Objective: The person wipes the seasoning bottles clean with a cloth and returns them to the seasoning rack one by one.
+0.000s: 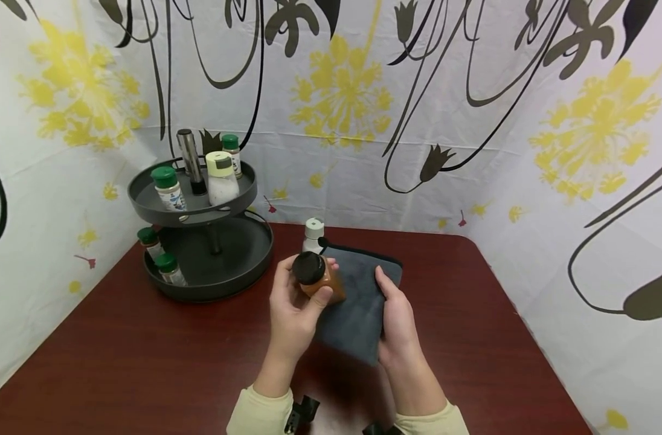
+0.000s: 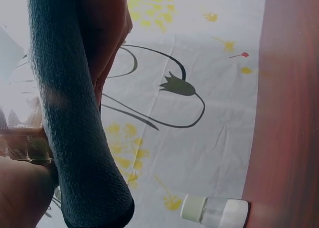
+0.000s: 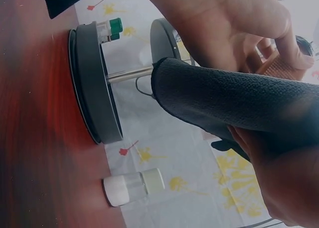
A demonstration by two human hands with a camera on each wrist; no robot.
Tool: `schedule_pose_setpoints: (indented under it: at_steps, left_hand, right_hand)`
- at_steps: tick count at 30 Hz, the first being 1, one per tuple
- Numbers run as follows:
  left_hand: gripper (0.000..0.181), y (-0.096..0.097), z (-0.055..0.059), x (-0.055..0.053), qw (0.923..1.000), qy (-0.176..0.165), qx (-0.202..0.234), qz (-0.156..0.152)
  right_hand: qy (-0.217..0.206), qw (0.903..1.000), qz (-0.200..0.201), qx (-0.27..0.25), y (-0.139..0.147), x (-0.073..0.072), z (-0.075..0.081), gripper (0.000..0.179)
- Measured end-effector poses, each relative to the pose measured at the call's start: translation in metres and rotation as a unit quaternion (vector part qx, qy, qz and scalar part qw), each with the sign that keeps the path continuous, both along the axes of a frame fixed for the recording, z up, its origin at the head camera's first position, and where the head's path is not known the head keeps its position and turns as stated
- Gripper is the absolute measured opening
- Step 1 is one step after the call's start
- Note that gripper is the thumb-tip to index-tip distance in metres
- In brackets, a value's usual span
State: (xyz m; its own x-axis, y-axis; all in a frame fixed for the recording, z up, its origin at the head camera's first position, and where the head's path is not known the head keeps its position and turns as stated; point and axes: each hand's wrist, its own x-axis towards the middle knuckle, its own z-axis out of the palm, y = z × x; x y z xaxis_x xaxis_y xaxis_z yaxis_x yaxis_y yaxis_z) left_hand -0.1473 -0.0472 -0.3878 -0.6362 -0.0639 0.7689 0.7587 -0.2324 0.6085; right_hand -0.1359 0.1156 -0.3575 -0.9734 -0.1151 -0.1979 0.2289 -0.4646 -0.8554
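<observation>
My left hand (image 1: 290,314) grips a small spice jar (image 1: 330,285) with a black lid and orange-brown contents, tilted over the tabletop. Behind the jar, my right hand (image 1: 401,329) holds a folded grey cloth (image 1: 353,314) with a dark edge, its thumb lying on the near face. Jar and cloth overlap in the head view; whether they touch is unclear. In the right wrist view the cloth (image 3: 224,93) hides part of both hands. Just beyond the cloth stands a clear shaker (image 3: 132,186) of white contents with a pale lid, its lower part covered in the head view.
At the back left stands a dark two-tier round rack (image 1: 235,260). Its upper tier bears green-lidded jars (image 1: 171,196), a steel cylinder (image 1: 188,151) and a yellow-lidded shaker (image 1: 222,186). More green-lidded jars (image 1: 172,275) sit below. Patterned white fabric (image 1: 353,193) borders the reddish-brown table (image 1: 146,362).
</observation>
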Motion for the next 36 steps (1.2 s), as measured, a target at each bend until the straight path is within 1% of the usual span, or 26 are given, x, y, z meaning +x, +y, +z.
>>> schedule_pose_setpoints:
  at_steps: [2, 6, 12, 15, 17, 20, 25, 31, 36]
  left_hand:
    - [0.050, -0.001, 0.000, 0.000, 1.0000, -0.002, 0.004, 0.002]
    - [0.050, -0.001, 0.000, 0.000, 1.0000, -0.006, 0.002, -0.001]
    - [0.049, -0.001, 0.000, 0.000, 1.0000, -0.007, 0.003, -0.006]
    - [0.050, 0.000, -0.001, 0.000, 0.9999, -0.006, 0.005, -0.007]
    - [0.049, -0.001, -0.001, 0.000, 0.9999, -0.006, 0.006, -0.007]
    - [0.049, -0.003, -0.001, 0.000, 0.9999, -0.007, 0.009, -0.002]
    - [0.049, -0.010, -0.001, -0.001, 0.9995, -0.028, 0.012, 0.011]
    - [0.050, -0.020, -0.002, -0.002, 0.9967, -0.068, -0.005, 0.042]
    - [0.050, -0.023, -0.003, -0.005, 0.9943, -0.084, -0.015, 0.064]
  right_hand:
    - [0.001, 1.0000, 0.004, -0.004, 0.000, 0.000, 0.000, 0.048]
    - [0.004, 1.0000, 0.000, -0.006, 0.000, 0.000, -0.001, 0.046]
    - [0.003, 1.0000, -0.008, 0.001, 0.001, 0.000, -0.002, 0.044]
    - [0.005, 0.9999, -0.010, 0.008, 0.001, 0.000, -0.003, 0.045]
    - [0.009, 0.9997, -0.015, 0.018, 0.003, 0.000, -0.004, 0.046]
    - [0.021, 0.9984, -0.037, 0.038, 0.006, -0.002, -0.005, 0.044]
    - [0.036, 0.9942, -0.079, 0.064, 0.016, -0.004, -0.004, 0.039]
    - [0.030, 0.9926, -0.095, 0.070, 0.027, -0.005, -0.001, 0.043]
    - [0.032, 0.9926, -0.104, 0.055, 0.033, -0.007, 0.000, 0.041]
